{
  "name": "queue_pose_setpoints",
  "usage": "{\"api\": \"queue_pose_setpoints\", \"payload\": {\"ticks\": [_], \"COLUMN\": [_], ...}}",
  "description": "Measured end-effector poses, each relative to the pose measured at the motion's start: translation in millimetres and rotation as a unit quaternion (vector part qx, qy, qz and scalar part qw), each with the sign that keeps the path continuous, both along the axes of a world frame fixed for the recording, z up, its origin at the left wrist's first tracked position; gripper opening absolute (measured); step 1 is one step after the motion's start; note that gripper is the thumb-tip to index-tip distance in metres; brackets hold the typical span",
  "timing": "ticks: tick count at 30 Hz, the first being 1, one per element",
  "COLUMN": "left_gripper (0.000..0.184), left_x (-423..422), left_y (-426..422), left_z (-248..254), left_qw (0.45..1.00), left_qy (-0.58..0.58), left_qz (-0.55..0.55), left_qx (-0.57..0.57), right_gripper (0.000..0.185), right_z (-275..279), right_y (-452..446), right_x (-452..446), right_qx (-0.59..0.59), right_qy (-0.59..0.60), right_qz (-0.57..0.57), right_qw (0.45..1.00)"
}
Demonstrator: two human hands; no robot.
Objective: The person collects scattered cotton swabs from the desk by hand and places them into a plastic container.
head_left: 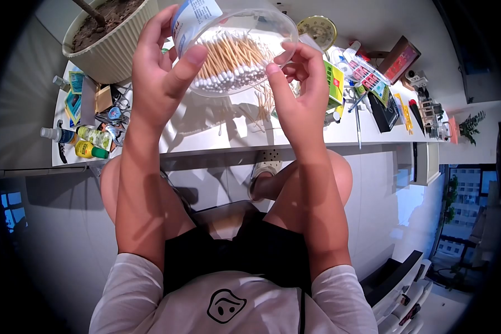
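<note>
At upper centre of frame, fingers of the left hand (162, 75) and right hand (301, 94) clamp one clear, round plastic tub (257, 15) of white-tipped wooden cotton swabs (231, 58), too many to count.

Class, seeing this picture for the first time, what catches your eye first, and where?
First, the clear tub of cotton swabs, held up over the white table between left hand and right hand, at top centre. Then the large ribbed planter at upper left.
</note>
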State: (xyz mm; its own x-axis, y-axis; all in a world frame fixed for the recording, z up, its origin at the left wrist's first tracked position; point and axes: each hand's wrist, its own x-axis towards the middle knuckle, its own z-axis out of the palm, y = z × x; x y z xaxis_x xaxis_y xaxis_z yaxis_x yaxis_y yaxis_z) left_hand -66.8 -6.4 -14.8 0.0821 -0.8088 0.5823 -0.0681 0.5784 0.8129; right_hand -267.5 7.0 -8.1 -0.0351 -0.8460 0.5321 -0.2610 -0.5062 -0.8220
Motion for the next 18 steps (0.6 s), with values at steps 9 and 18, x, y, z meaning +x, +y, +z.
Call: {"api": "queue_pose_setpoints", "payload": {"ticks": [9, 18], "left_gripper": [0.086, 0.084], "left_x": [0.6, -0.7], "left_y": [0.9, 1.4], "left_z": [0.3, 0.9], "left_qw": [1.0, 1.0], "left_qy": [0.001, 0.011], "left_qz": [-0.007, -0.006], "left_qx": [0.006, 0.002], "right_gripper": [0.029, 0.041], "right_z": [-0.9, 1.9], "right_y": [-0.7, 1.6], "right_x": [1.6, 4.7], "right_qx": [0.003, 0.018], "right_qy": [-0.008, -0.006], "right_qz": [0.005, -0.002], "right_qw": [1.0, 1.0]}}
